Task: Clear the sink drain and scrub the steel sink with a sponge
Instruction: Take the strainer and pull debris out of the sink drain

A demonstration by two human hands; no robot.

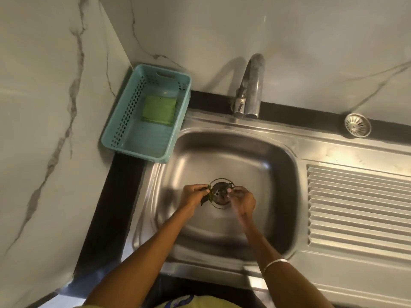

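Two hands: both are down in the stainless steel sink basin (255,156), at the round dark drain (220,193).
Left hand (193,196): at the drain's left edge, grip pinched shut on dark green leaf scraps (206,195).
Right hand (242,199): at the drain's right edge, fingertips drawn together; whether they clamp anything cannot be told.
Green rectangular sponge (158,110): inside the teal perforated plastic basket (124,127), far-left of the drain.
Round steel strainer (357,125): far-right of the drain, on the black bench (289,116).
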